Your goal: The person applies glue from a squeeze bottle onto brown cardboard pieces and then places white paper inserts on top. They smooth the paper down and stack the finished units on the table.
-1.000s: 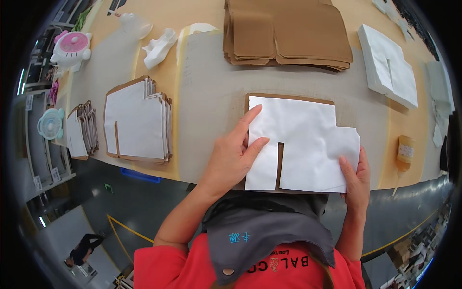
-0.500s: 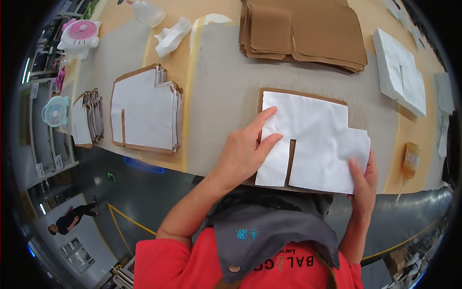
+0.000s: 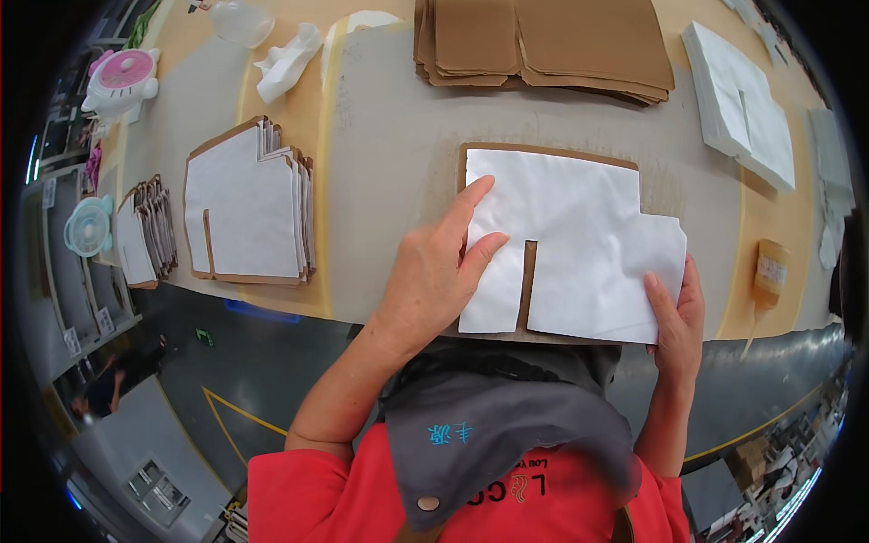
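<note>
A white sheet (image 3: pixel 588 262), cut with a narrow slot and a stepped corner, lies over a matching brown piece (image 3: pixel 552 151) at the table's front edge. Brown shows along its far and left edges and through the slot. My left hand (image 3: pixel 430 271) rests on its left side, forefinger and thumb spread apart on the white surface; its other fingers are hidden. At the right edge, my right hand (image 3: pixel 679 312) grips the layered piece, thumb on top and fingers at the edge.
Brown pieces are stacked (image 3: pixel 588 45) at the back, white sheets (image 3: pixel 742 104) at the right. A layered white-and-brown stack (image 3: pixel 244 208) and a smaller one (image 3: pixel 145 231) stand left. Near the right front lies an amber bottle (image 3: pixel 770 276). Two small fans (image 3: pixel 122 81) sit far left.
The view has shifted a little, so the table's contents appear higher and further left. Both hands keep their places on the layered piece.
</note>
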Motion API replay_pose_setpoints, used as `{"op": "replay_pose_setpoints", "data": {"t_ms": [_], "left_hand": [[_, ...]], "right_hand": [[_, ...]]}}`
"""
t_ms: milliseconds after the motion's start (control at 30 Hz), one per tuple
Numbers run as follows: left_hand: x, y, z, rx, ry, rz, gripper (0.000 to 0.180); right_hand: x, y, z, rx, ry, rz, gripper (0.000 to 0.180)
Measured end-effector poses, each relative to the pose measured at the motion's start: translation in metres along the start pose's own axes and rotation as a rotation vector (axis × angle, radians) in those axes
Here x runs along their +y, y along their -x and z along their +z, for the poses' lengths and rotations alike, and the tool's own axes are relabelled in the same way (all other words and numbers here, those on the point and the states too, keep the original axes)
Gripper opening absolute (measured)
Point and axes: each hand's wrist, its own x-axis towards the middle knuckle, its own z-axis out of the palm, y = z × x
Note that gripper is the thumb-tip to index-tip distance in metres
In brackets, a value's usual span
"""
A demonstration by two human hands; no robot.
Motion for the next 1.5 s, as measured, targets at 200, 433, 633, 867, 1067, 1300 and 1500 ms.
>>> {"op": "replay_pose_setpoints", "data": {"t_ms": [200,433,633,867,1067,1300,1500], "left_hand": [[-0.007,0.004,0.004,0.058,-0.081,0.065,0.057],[0.001,0.018,-0.012,-0.079,0.034,-0.096,0.065],[-0.001,0.024,-0.012,-0.090,-0.002,-0.086,0.068],[-0.006,0.026,-0.007,-0.050,-0.097,-0.004,0.070],[-0.005,0.026,-0.005,-0.033,-0.142,0.009,0.071],[0.003,0.024,-0.012,-0.046,-0.241,0.014,0.068],[0.010,0.012,-0.005,0.105,-0.308,0.348,0.051]], "right_hand": [[-0.002,0.002,0.000,-0.020,0.003,0.032,0.042],[0.006,0.000,-0.004,-0.026,0.034,-0.012,0.041],[0.003,0.001,-0.005,-0.028,0.085,-0.011,0.041],[0.006,0.001,-0.004,-0.024,0.091,-0.048,0.040],[0.008,0.001,-0.004,-0.028,0.114,-0.065,0.038],[0.009,0.004,-0.001,0.061,0.378,-0.280,0.041],[0.017,0.008,-0.008,0.102,0.375,-0.273,0.047]]}}
